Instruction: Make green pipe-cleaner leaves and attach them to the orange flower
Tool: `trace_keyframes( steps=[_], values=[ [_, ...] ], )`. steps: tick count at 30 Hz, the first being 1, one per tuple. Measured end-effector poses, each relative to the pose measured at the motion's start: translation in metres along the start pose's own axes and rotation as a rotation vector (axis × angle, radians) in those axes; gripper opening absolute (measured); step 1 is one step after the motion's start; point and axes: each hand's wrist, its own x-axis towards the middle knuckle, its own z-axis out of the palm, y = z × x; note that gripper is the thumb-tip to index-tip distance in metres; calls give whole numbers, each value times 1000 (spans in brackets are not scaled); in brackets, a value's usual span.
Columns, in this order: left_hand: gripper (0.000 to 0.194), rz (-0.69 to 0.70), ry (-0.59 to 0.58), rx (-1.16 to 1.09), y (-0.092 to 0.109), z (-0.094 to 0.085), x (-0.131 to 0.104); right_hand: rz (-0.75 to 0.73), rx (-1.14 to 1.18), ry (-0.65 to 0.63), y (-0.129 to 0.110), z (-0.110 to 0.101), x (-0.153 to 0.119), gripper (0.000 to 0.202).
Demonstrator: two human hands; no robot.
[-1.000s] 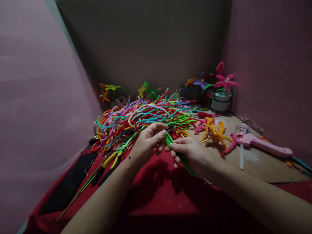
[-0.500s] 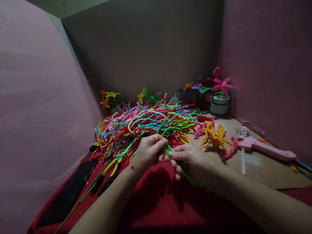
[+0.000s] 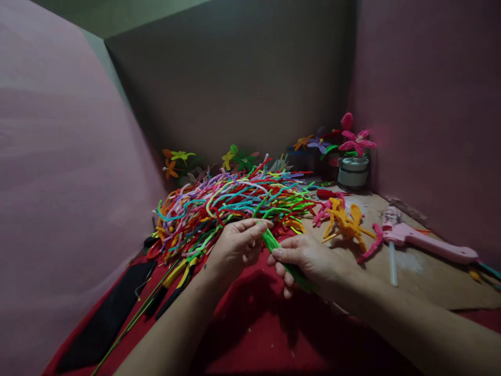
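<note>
A bundle of green pipe cleaners slants between my two hands over the red cloth. My left hand pinches its upper end between thumb and fingers. Around its lower part the fingers of my right hand are closed, hiding some of it. Just beyond my hands lies a big heap of many-coloured pipe cleaners. To the right of my right hand are orange pipe-cleaner shapes on a sheet of cardboard.
A pink glue gun with a glue stick lies on the cardboard. Yellow-black pliers, green stems and a black flat object lie at left. Behind stand pipe-cleaner flowers, one pink in a pale jar.
My right hand has shifted slightly right and down along the green bundle, so more of it shows between my hands. The camera view has tilted a little.
</note>
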Motion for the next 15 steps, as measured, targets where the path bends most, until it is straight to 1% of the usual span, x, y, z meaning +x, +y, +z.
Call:
trace_keyframes(
  steps=[2,3,5,8,11,13,15],
  values=[
    [24,-54,-70,-42,-4,2,0,-11,4,-23,0,-2,1,16],
    [23,-67,-81,-40,-6,3,0,-16,6,-30,0,-2,1,16],
    [24,-62,-67,-21,-10,5,0,-22,10,-30,0,-2,2,15],
    [26,-19,0,32,-11,6,1,-25,-3,-12,1,3,1,15],
    [27,2,112,100,-8,4,1,-21,-29,8,2,9,0,17],
    [28,4,168,114,-6,2,0,-14,-43,24,3,13,-1,19],
    [28,29,199,98,-4,1,0,-1,-52,36,4,16,-1,21]
  ],
)
